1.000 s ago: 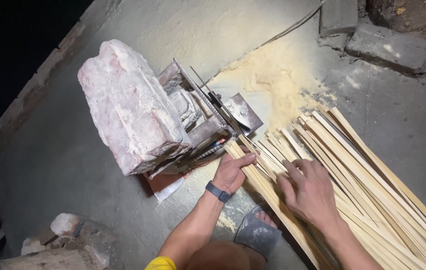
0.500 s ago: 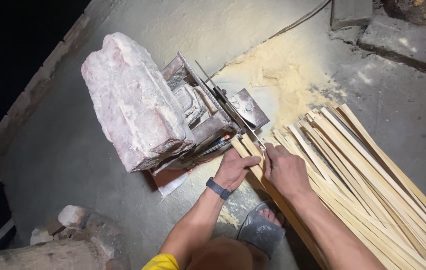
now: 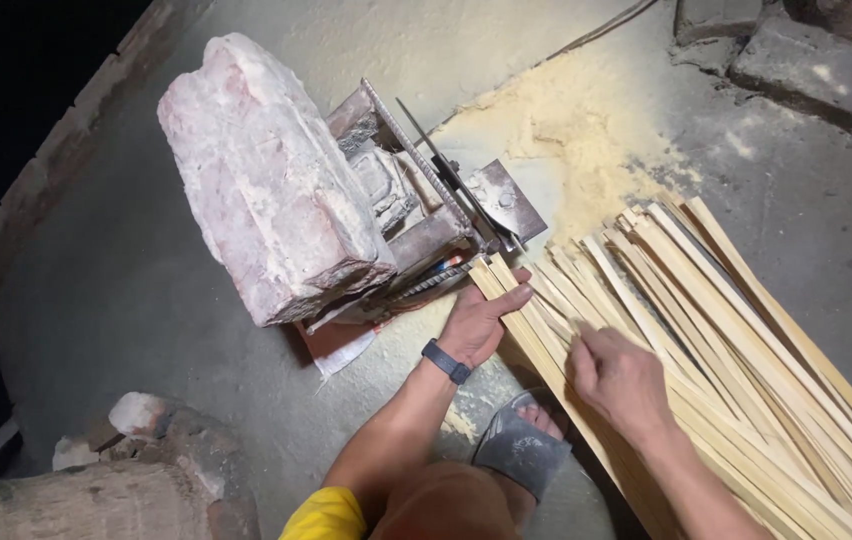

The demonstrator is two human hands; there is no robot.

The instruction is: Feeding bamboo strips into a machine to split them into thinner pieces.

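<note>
Take the big pinkish stone block (image 3: 266, 180) as your landmark. Hard against its right side sits a rough cutting rig (image 3: 426, 215) of bricks, metal bars and a long thin blade (image 3: 456, 185) that slants down and away from the block. Past the rig, a fan of pale sawdust (image 3: 576, 130) spreads over the concrete floor (image 3: 146, 300).

The pale wooden strips (image 3: 726, 330) lie in a loose bundle on the far side of the rig from the block. Their long axis runs on a diagonal: near ends butted up close to the lower tip of the blade, far ends trailing off toward the lower right corner of the view. So the strips point at the rig end-on, not across it.

Your left hand (image 3: 481, 315) is the nearer one to the block. It rests flat and mostly open, fingers stretched forward, on the near ends of the outermost strips, just below the blade's tip; the thumb lies against the end of one strip. It presses rather than grips, as far as the view shows.

Your right hand (image 3: 621, 375) sits farther from the block, back along the bundle. Its fingers are curled down into the strips, seemingly pinching one or two of them, but the knuckles hide the fingertips, so you cannot tell exactly what it has hold of.

Your sandalled foot (image 3: 526, 450) sits on the floor between your forearms, well below the rig.
</note>
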